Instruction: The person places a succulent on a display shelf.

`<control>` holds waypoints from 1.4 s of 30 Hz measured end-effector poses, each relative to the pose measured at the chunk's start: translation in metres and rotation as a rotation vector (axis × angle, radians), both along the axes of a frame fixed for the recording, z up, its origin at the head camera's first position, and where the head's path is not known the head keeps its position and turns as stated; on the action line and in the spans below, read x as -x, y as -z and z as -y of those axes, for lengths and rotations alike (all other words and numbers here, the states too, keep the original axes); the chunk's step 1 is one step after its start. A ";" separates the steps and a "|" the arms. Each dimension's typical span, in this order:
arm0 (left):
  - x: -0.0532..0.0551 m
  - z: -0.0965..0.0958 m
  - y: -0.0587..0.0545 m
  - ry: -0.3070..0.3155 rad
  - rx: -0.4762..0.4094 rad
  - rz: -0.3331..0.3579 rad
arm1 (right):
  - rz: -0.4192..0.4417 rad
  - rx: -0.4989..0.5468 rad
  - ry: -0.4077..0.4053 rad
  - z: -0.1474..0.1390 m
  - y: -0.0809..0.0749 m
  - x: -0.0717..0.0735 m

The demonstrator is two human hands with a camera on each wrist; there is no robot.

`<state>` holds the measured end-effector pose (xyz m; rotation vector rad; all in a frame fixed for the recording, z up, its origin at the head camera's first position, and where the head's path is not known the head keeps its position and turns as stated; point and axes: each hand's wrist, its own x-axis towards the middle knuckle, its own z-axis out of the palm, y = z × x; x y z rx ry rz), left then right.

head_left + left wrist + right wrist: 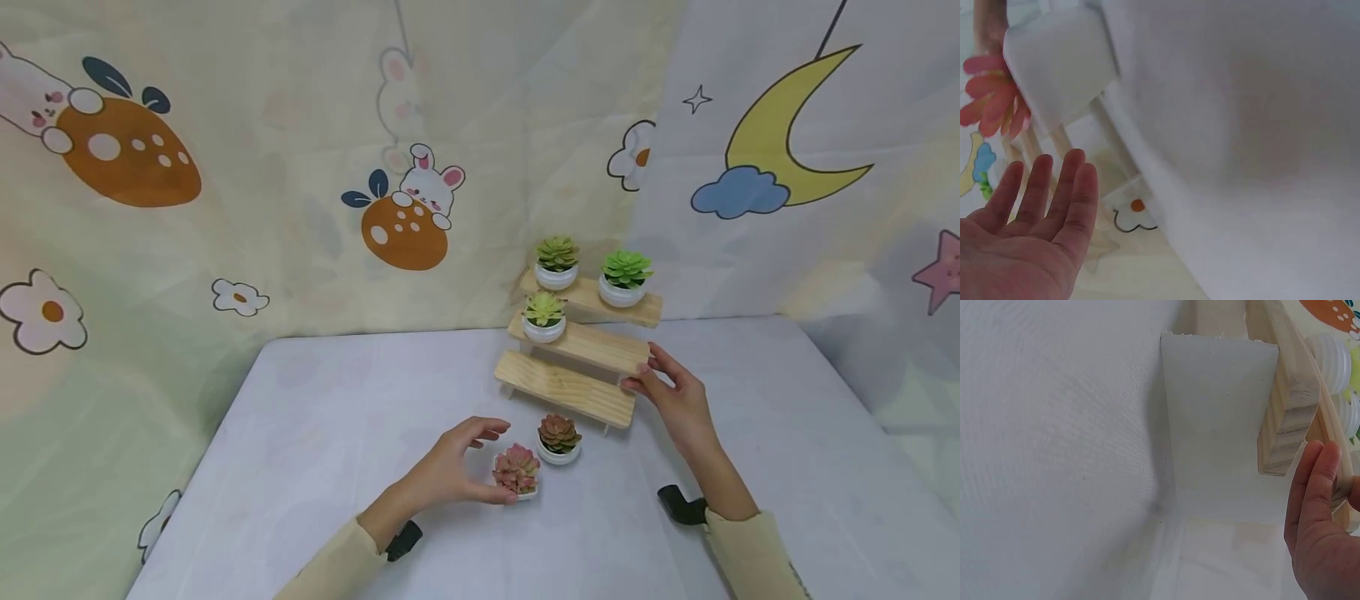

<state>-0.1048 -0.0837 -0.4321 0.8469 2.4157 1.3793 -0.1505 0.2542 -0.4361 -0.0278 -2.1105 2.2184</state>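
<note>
In the head view, my left hand (pixel 448 468) curves loosely beside a pink succulent (pixel 516 468) in a small white pot on the table, thumb at its near side. The left wrist view has the fingers (pixel 1063 200) fairly straight, apart from the white pot (pixel 1060 62). A reddish-brown succulent (pixel 558 435) in a round white pot stands just beyond it. My right hand (pixel 681 408) holds the right end of the middle step of a three-step wooden stand (pixel 566 388), thumb and fingers on either side of the plank (pixel 1342 490).
Two potted green succulents, one olive (pixel 557 253) and one bright (pixel 627 270), sit on the top step. A yellow-green one (pixel 543 317) stands at the middle step's left end. Behind the white table (pixel 360 400) hangs a printed cloth (pixel 300 167).
</note>
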 end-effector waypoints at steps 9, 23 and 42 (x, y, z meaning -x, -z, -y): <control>-0.009 -0.002 0.023 -0.030 0.149 -0.031 | -0.012 0.037 -0.002 -0.002 0.001 0.000; -0.009 -0.004 0.024 -0.044 0.150 -0.027 | -0.002 0.007 -0.001 -0.002 -0.001 0.000; 0.004 -0.026 0.000 -0.211 -0.038 -0.070 | -0.035 0.014 -0.009 -0.001 0.003 0.000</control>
